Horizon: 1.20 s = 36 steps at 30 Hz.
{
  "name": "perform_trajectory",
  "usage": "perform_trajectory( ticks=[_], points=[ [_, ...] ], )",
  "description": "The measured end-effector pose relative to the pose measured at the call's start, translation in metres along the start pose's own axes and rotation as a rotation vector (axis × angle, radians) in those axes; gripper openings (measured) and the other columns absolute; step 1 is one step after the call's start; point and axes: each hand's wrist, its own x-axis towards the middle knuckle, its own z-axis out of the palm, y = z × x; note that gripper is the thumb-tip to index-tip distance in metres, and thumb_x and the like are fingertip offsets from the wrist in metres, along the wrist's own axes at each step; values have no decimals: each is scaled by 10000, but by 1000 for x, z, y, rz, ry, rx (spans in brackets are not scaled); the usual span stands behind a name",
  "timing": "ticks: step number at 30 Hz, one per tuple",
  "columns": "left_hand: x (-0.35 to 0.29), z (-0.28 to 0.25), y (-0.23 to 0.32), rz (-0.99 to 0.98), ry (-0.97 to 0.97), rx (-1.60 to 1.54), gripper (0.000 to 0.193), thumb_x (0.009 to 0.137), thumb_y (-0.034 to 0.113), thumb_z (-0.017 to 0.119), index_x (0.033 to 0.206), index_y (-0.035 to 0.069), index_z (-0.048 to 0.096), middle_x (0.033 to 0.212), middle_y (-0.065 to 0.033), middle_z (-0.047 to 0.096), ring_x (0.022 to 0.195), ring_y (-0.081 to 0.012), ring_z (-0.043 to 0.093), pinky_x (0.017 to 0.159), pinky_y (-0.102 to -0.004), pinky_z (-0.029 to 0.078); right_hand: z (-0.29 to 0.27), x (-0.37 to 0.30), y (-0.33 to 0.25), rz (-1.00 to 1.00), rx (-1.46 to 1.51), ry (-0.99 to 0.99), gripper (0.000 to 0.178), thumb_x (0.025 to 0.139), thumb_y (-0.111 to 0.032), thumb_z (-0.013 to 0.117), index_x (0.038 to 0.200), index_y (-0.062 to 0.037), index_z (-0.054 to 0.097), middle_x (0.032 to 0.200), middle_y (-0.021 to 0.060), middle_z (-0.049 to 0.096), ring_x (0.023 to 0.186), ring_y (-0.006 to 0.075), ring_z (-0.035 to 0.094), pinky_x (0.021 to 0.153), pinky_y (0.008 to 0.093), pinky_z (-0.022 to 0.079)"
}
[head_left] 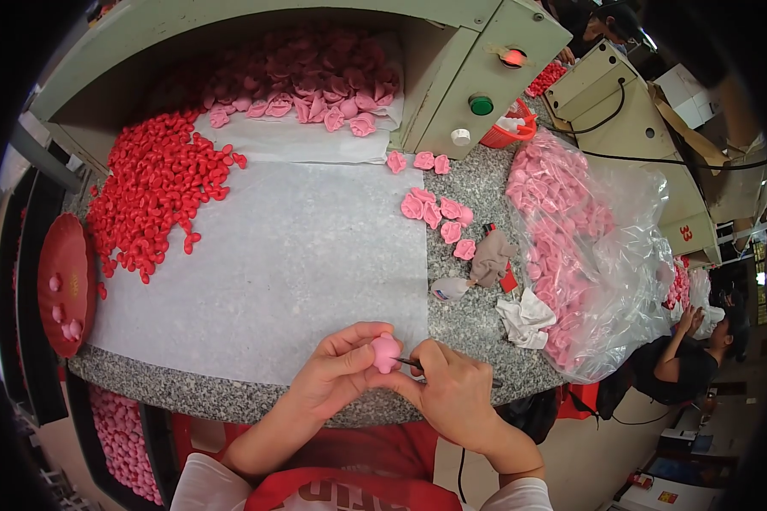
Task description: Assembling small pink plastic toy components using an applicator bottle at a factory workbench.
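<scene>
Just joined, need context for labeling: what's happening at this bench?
A person at a granite-topped bench holds a small pink moulded piece in the left hand and works at it with a thin dark tool in the right hand. A white sheet covers the bench. A heap of red pieces lies at its left, pink pieces at the back, and a clear bag of pink pieces on the right.

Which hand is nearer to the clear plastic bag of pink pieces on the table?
Right. The right hand, gripping a thin dark tool, lies just left of the clear plastic bag; the left hand, holding a pink piece, sits farther left.
</scene>
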Motion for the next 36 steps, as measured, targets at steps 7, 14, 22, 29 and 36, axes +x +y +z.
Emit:
perform_trajectory(
  ticks=[7, 14, 22, 29, 36],
  points=[
    [1, 0, -1, 1, -8, 17, 322, 822, 86, 531, 1132, 21, 468, 1033, -111, 556, 913, -189, 569, 792, -327, 478, 0, 0, 2, 4, 17, 24, 363, 652, -363, 687, 713, -73, 477, 541, 5, 526, 456, 166, 549, 385, 280, 409],
    [1, -1, -2, 14, -6, 12, 319, 822, 84, 531, 1129, 20, 473, 1033, -107, 557, 907, -183, 568, 785, -324, 478, 0, -2, 0, -22, -86, -24, 357, 651, -353, 691, 710, -75, 475, 540, 6, 523, 455, 165, 548, 380, 272, 405],
    [1, 2, 0, 4, -47, 23, 327, 817, 57, 523, 1137, 16, 470, 1056, -118, 544, 933, -188, 554, 808, -306, 457, 0, -5, 3, 4, 9, 78, 400, 611, -379, 717, 701, -74, 474, 515, 6, 507, 440, 159, 536, 378, 264, 401],
    [0, 1, 0, 6, -49, 29, 327, 817, 55, 522, 1138, 18, 471, 1056, -118, 543, 937, -185, 550, 802, -304, 456, 1, -5, 3, -13, -6, 63, 406, 614, -392, 711, 703, -74, 474, 512, 3, 504, 437, 159, 536, 375, 267, 400],
    [1, 2, 0, 5, -38, 39, 323, 817, 51, 521, 1134, 15, 473, 1054, -113, 544, 939, -178, 546, 809, -304, 450, 0, -4, 4, 1, 13, 29, 396, 625, -389, 707, 704, -76, 478, 516, 2, 511, 438, 154, 539, 374, 269, 401]
  ],
)
